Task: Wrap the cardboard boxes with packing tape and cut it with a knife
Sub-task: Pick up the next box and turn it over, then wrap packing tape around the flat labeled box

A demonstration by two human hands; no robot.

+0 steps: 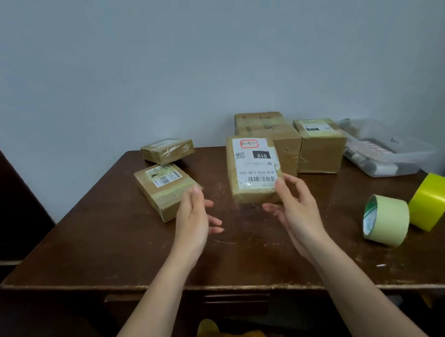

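Labelled box (pixel 253 169) mid-table, hands (pixel 193 216) (pixel 294 211) spread either side

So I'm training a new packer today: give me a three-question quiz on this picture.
1. True or false: the right hand grips a tape roll.
2. How many tape rolls lie on the table?
3. Which is nearer the left hand: A) the box with the 010 label, B) the plastic bag?

Key: 1 false; 2 two, the pale roll and the yellow roll; 3 A.
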